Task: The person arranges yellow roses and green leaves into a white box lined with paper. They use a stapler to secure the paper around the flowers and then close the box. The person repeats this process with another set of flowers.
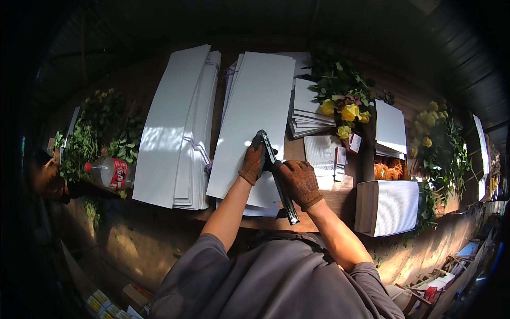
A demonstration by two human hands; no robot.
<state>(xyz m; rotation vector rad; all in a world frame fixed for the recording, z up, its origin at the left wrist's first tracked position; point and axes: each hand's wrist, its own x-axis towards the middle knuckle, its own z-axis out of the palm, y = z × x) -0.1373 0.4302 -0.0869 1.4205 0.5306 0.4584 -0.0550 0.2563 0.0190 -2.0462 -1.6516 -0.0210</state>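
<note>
A long metal stapler (282,191), apparently swung open, slants across the stack of white cardboard sheets (255,103) in front of me. My left hand (255,159), in a brown and dark work glove, grips its far end. Around its middle closes my right hand (301,181), gloved in the same way. Fingers hide part of the stapler's body, so I cannot tell whether staples are inside. Just right of the hands, a small box (340,155) lies on a pale ribbed sheet (318,149), with a second small box (355,142) beyond it.
More white sheets (171,119), tied with purple string, lie at left. Beside them a red-labelled plastic bottle (115,172) is on its side. Yellow roses (350,113) rest at the back right. A white corrugated block (394,207) stands near the wooden table's (310,221) front edge.
</note>
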